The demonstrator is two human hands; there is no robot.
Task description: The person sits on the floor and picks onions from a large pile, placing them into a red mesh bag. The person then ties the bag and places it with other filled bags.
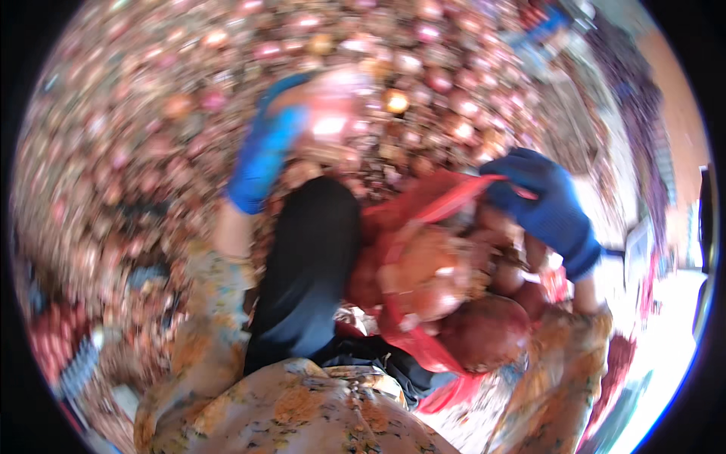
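A blue glove covers my left hand [272, 136], which is raised over the heap of red onions [442, 79]. Its fingers curl round a large, blurred pinkish onion [334, 108]. My right hand [539, 204], in a dark blue knitted glove, grips the rim of a red mesh bag [420, 198] and holds its mouth wide. Inside the bag lie several large onions, among them a dark red onion [485, 332] near the lower edge and a shiny orange-brown onion [431, 272]. The bag stands against my right side, beside my knee in black trousers [309, 255].
Loose onions spread across the ground ahead and to the left. A filled red mesh bag [59, 335] lies at the lower left. Towards the upper right are a blurred blue object [544, 28] and a greyish flat piece [567, 119], with a dark purple mass [629, 91] beyond.
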